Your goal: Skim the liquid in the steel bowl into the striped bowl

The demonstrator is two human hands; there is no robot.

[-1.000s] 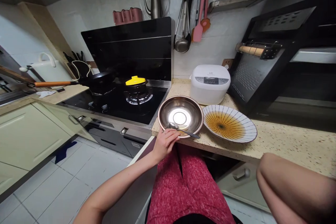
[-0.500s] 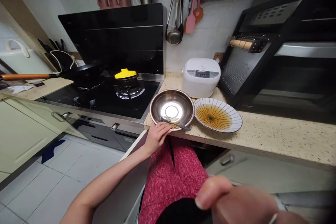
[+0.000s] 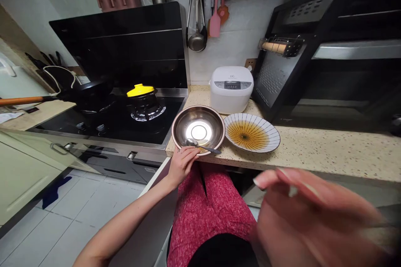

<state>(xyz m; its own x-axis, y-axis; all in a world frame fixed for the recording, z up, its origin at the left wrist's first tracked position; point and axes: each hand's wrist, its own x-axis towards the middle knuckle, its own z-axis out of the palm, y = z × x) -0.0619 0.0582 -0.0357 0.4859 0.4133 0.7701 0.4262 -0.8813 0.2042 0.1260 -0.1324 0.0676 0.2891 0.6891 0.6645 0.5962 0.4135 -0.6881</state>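
At the near rim of a shiny metal bowl [image 3: 216, 123], my left hand [image 3: 181, 164] has its fingers closed over the edge. A spoon [image 3: 211, 149] lies across that rim by its fingers, the spoon's head inside the bowl and the dark handle pointing right. To the right of the bowl stands a wide striped plate [image 3: 272, 139] with a brown-yellow centre. Large and blurred in the foreground, my right hand [image 3: 310, 217] is raised near the camera with loosely bent fingers. Nothing shows between them.
A white rice cooker [image 3: 232, 91] stands behind the bowl and plate on the speckled counter [image 3: 326, 146]. Left of it, a small yellow-lidded pot [image 3: 140, 90] and a wooden-handled pan [image 3: 90, 91] sit on the stove [image 3: 125, 127]. A black oven [image 3: 354, 87] stands at the right.
My right hand has risen further into view from the lower right. The scene has shifted slightly left in view. My left hand stays at the bowl's rim.
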